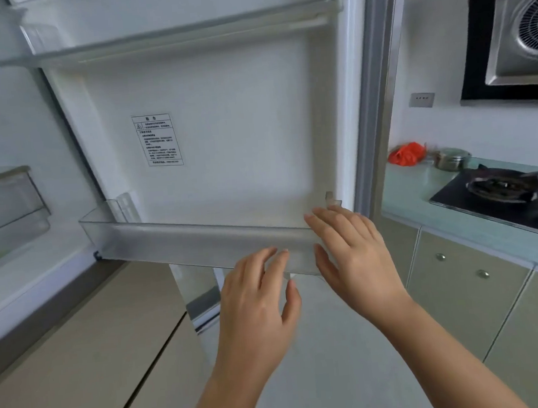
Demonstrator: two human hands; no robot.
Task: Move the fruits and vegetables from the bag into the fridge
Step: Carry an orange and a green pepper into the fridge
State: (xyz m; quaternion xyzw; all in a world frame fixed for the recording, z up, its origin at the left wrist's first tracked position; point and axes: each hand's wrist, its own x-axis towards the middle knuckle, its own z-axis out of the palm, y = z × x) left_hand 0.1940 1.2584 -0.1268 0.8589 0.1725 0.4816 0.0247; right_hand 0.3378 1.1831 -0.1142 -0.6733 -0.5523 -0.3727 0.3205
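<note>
Reaching toward the right end of the fridge door's lower bin (180,241), the left hand (256,299) and right hand (353,255) are spread open, holding nothing; the orange bag (407,154) sits at the worktop's back edge; no produce visibly stored, so the task looks barely begun.

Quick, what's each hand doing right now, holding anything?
Left hand: open, fingers spread, holding nothing, just below the lower door shelf.
Right hand: open, empty, fingers resting against the right end of that shelf.
</note>
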